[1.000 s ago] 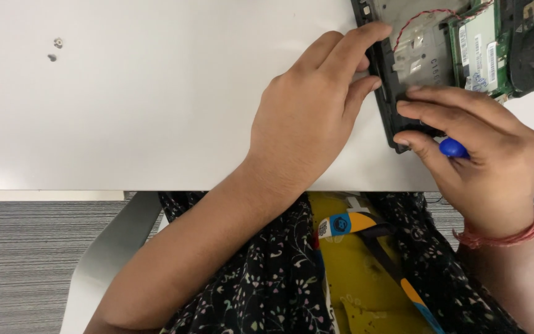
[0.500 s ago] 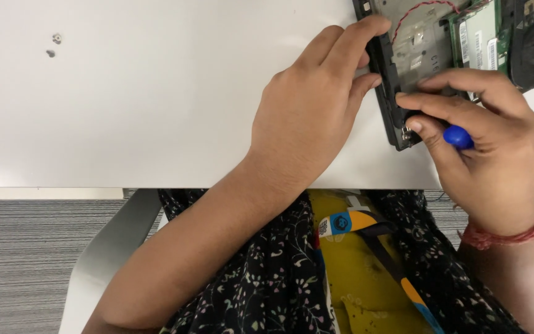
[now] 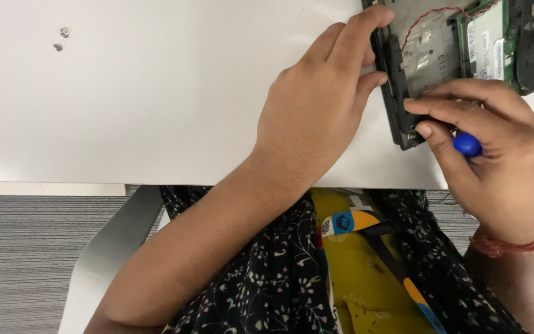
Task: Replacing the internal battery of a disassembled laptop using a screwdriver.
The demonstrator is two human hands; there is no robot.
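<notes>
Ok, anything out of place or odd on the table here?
Only two small screws lying loose at the table's far left, well away from the opened device that the left hand steadies and the right hand works on with a blue-handled tool.

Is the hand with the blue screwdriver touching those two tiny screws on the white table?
No, the right hand holds the blue screwdriver at the opened device, far from the two screws.

Desk [image 3: 156, 93] is showing a smooth, matt white laminate. Opened device [image 3: 403, 80] at 1 o'clock is presenting a matt black plastic frame, dull grey metal plate and glossy green circuit board [image 3: 486, 37]. Screwdriver [image 3: 466, 144] cap is appearing glossy blue plastic. Floor carpet [image 3: 26, 260] is looking rough grey.
</notes>
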